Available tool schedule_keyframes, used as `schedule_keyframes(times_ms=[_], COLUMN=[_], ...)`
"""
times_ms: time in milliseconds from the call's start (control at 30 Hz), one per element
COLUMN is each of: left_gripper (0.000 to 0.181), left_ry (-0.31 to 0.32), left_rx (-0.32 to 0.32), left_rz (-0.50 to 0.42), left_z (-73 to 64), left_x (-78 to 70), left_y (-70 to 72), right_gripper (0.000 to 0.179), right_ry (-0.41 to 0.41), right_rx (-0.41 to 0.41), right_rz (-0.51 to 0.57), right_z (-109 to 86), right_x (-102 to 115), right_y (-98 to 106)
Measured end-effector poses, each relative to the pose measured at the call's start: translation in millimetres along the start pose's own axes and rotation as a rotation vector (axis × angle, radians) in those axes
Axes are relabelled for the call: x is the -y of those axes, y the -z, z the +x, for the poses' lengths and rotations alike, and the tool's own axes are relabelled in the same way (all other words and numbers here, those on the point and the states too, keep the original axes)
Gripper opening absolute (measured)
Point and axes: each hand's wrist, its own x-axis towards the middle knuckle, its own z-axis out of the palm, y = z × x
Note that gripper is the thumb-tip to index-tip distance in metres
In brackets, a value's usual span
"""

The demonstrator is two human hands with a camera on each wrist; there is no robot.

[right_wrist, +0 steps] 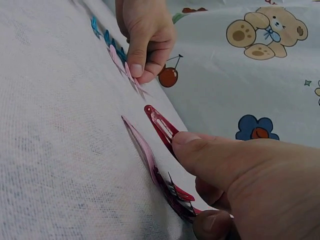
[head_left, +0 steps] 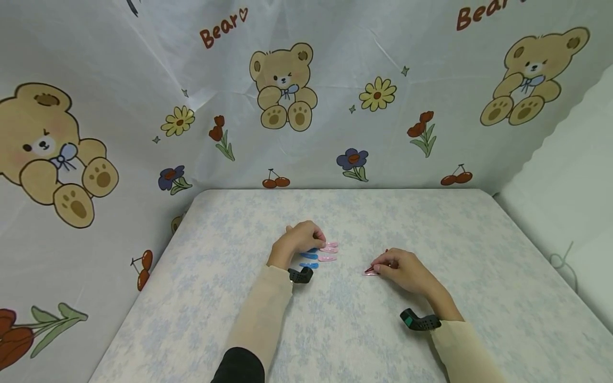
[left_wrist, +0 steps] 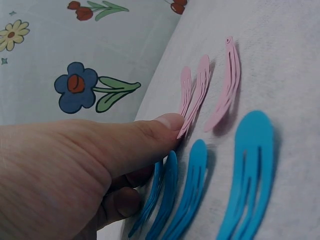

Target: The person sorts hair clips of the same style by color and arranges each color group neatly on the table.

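Observation:
My left hand pinches the near end of a pink hair clip between thumb and fingers, low over the table. Beside it lie two more pink clips, one of them a little apart. Several blue hair clips form a row under and beside that hand. To the right, my right hand pinches a dark red hair clip, its rounded tip pointing out past the thumb. Just below it, another pink clip and more dark red clips rest on the cloth, partly hidden by the fingers.
A pale blue-and-white patterned cloth covers the table. Behind and to the left hangs a curtain printed with bears and flowers. At the right edge, a thin green cord lies against white material.

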Motion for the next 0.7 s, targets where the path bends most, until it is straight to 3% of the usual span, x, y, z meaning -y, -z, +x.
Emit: schedule_keyframes(times_ms=[700], left_gripper=[0.010], left_ry=[-0.005], left_rx=[0.005], left_rz=[-0.008], left_z=[-4.4], left_x=[-0.9], left_y=[4.2], right_gripper=[0.017], right_ry=[-0.009], right_rx=[-0.005], right_rz=[0.169], right_z=[5.9], right_x=[12], right_y=[1])
